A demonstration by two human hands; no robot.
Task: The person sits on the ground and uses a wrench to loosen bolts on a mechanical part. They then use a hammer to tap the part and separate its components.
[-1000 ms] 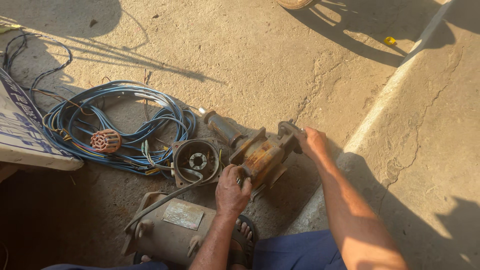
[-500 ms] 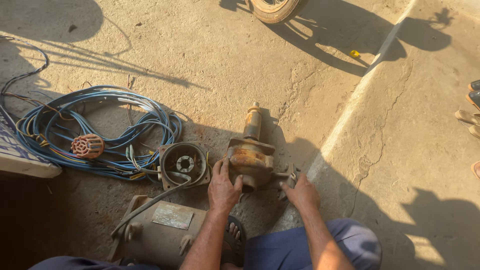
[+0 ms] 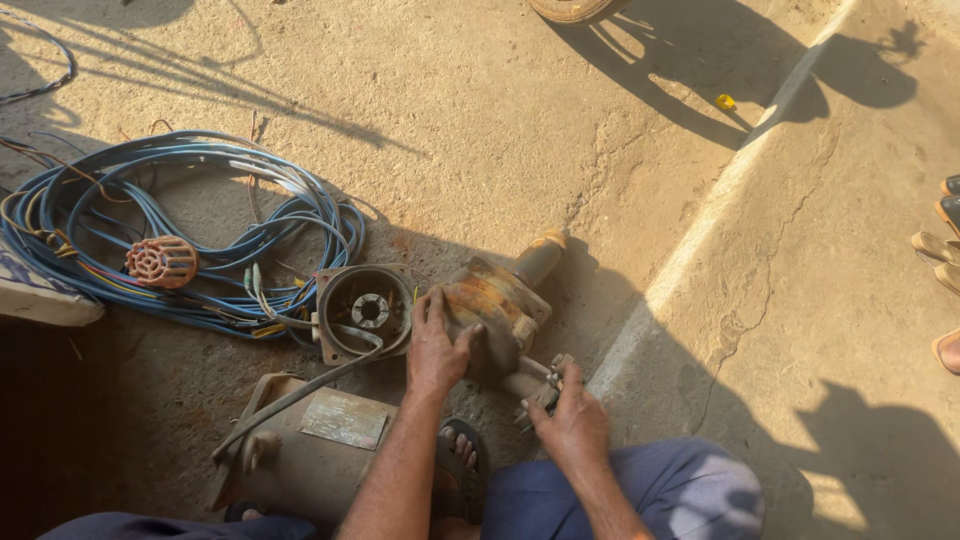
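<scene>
Head view. Left hand [image 3: 437, 345] pressed flat over rusty pump [image 3: 492, 312], fingers curled on the casing, evidently steadying it on the concrete. Right hand [image 3: 572, 425] closed on the flanged end [image 3: 545, 385] just below the pump; whether fully clamped, cannot tell. Round end cover [image 3: 365, 312] lying face up just left of pump. Motor [image 3: 310, 450] on its side below-left. Blue cable [image 3: 190, 235] coiled farther left, orange strainer [image 3: 162, 261] resting on it.

Rusty pump body [image 3: 490, 310], tilted on concrete
</scene>
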